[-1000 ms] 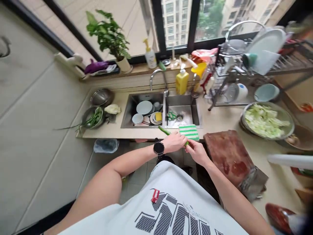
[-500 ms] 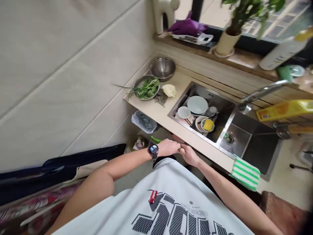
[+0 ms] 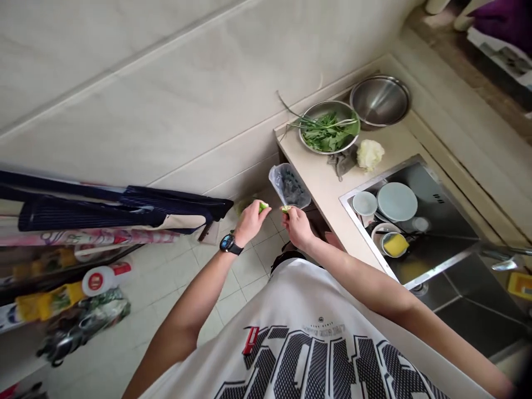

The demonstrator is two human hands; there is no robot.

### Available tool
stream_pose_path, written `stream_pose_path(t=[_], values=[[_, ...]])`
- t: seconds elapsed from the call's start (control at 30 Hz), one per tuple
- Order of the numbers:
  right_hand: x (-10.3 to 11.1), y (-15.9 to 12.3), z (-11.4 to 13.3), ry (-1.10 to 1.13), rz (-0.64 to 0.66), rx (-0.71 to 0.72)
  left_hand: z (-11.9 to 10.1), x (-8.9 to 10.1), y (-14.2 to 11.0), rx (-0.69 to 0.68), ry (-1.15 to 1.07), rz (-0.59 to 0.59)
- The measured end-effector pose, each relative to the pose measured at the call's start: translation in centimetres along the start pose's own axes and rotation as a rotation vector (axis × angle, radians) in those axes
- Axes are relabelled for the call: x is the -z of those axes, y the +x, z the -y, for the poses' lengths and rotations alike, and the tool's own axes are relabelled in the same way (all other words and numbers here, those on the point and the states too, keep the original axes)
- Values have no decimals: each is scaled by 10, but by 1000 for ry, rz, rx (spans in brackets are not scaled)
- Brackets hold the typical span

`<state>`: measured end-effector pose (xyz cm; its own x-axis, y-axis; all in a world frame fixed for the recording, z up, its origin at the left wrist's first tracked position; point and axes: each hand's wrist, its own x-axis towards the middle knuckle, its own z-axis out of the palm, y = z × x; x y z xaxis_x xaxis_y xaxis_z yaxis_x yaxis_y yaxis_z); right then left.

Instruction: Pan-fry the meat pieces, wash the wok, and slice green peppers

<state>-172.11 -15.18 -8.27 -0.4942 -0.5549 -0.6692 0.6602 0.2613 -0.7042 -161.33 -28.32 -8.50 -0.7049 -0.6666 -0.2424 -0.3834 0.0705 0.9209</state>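
My left hand, with a black watch on its wrist, is closed on one piece of a green vegetable. My right hand pinches the other short green piece. The two pieces are a little apart, held over the tiled floor just in front of a clear plastic bag that hangs at the counter's end. Both hands are below the counter edge, left of the sink.
A steel bowl of greens, an empty steel bowl and a pale cabbage piece sit on the counter. The sink holds plates, small bowls and a yellow sponge. Dark cloth and clutter lie at the left.
My view has swung left and down from the sink toward the floor. The green vegetable, held whole in both hands before, is now in two pieces, one in each hand.
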Motion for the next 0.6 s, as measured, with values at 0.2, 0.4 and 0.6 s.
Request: stream_pose_path(t=[0.2, 0.4, 0.6], values=[[-43, 59, -63, -131, 121, -401, 41, 53, -31, 239, -128, -309], [-10, 57, -73, -295, 62, -453, 27, 23, -19, 411, -731, -184], [219, -44, -37, -16, -335, 2, -17, -116, 5, 577, -841, 279]])
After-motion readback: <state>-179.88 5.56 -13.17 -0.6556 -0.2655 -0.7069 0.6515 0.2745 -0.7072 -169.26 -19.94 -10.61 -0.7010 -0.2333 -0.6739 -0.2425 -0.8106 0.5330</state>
